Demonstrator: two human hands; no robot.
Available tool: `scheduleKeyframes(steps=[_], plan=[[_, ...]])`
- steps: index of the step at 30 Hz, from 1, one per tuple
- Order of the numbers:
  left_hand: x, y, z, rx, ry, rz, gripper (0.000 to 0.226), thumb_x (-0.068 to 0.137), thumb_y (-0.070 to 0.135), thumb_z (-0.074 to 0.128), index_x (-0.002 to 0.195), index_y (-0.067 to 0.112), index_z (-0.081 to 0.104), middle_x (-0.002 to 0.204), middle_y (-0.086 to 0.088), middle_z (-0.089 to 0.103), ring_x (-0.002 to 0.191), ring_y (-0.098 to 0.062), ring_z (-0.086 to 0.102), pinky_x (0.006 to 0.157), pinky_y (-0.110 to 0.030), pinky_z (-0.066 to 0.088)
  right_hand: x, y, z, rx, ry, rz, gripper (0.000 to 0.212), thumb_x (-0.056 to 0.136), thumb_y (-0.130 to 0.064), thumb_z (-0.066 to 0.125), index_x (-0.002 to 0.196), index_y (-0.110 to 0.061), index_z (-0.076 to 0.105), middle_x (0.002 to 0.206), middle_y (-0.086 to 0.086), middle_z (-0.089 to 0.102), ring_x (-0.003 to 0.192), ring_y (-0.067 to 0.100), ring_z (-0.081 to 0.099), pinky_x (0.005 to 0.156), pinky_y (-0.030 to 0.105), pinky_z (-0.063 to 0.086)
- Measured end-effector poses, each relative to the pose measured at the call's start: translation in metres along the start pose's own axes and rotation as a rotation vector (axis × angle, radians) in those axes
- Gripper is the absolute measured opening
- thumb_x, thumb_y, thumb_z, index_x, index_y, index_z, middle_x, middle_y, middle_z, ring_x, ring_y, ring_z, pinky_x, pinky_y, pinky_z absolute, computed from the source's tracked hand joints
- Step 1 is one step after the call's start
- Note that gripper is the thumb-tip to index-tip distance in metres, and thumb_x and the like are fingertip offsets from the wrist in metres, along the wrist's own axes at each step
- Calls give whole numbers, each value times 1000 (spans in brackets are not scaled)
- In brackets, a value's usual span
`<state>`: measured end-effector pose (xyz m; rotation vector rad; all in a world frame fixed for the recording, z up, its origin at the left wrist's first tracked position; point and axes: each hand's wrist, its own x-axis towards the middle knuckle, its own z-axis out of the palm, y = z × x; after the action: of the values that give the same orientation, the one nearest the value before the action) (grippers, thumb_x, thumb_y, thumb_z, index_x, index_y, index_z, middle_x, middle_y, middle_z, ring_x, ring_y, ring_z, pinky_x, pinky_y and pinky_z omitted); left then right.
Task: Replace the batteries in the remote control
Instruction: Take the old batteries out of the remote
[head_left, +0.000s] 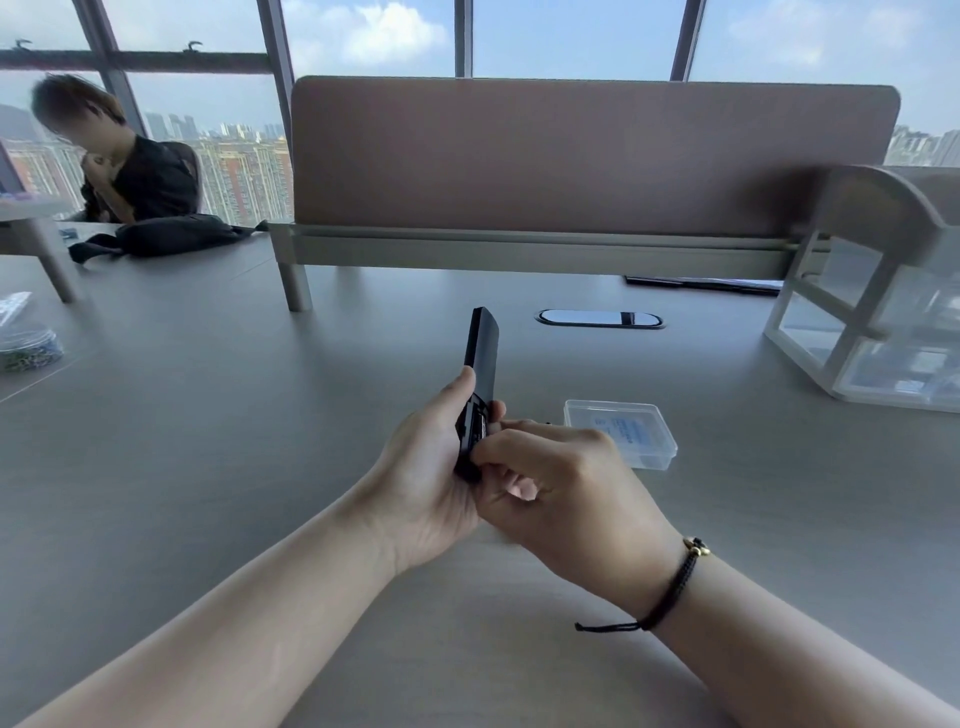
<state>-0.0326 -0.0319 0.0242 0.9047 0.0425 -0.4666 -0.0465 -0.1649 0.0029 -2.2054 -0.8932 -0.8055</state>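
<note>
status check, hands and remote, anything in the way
Left hand holds remote upright above the desk. Right hand fingertips at its open battery compartment; battery not clearly visible. Clear plastic box on desk behind, not obstructing.

The lower end of the remote control (480, 364) is hidden between the left hand (426, 483) and the right hand (561, 493), its open compartment too small to tell if batteries are inside.
</note>
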Motion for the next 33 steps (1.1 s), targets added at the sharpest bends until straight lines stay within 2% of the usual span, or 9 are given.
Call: scheduleKeyframes(steps=[5,12,15,18,23,27,33], plan=[[-1,-2,4,-16,2,8,43,98,48,48,84,7,53,63,-8,47,45,-21,55,46,-23,51,1,1,-4,68,6,28,22,78,3,57,83,-10,73,65,0,65,52,6,50,48,32,50],[2,-1,0,-31,42,-6,40,96,45,54,85,7,59,74,-5,54,55,-20,58,52,-27,55,1,1,-8,116,-32,22,18,77,3,64,84,-9,76,65,0,68,55,3,58,54,12,48],[2,1,-1,-25,24,-38,41,96,46,54,85,6,58,73,-6,54,56,-20,60,54,-29,57,1,4,-8,189,-41,37,15,80,1,66,87,-7,77,70,3,73,60,8,68,59,22,57],[1,2,-2,-13,14,-59,42,95,46,54,86,5,58,72,-8,52,55,-22,61,55,-30,57,0,6,-8,219,-41,54,15,81,-2,68,90,-7,78,76,5,76,64,12,72,62,31,59],[-1,-1,0,62,-24,-50,42,97,49,49,90,8,53,65,-9,47,48,-23,58,48,-27,52,-1,-1,-5,104,0,36,15,77,-2,63,82,-10,74,65,2,68,58,17,67,53,34,55],[-1,-2,0,75,-28,-40,43,97,49,47,88,7,53,65,-10,46,48,-23,55,48,-26,51,-2,-2,-3,71,5,36,16,77,-3,59,80,-11,73,63,2,67,58,17,66,53,35,54],[-1,1,-1,56,-36,-37,42,98,50,46,90,9,53,66,-10,54,53,-24,59,53,-27,53,0,1,-3,65,21,-6,21,76,4,59,83,-9,74,66,2,67,58,15,65,54,34,53]])
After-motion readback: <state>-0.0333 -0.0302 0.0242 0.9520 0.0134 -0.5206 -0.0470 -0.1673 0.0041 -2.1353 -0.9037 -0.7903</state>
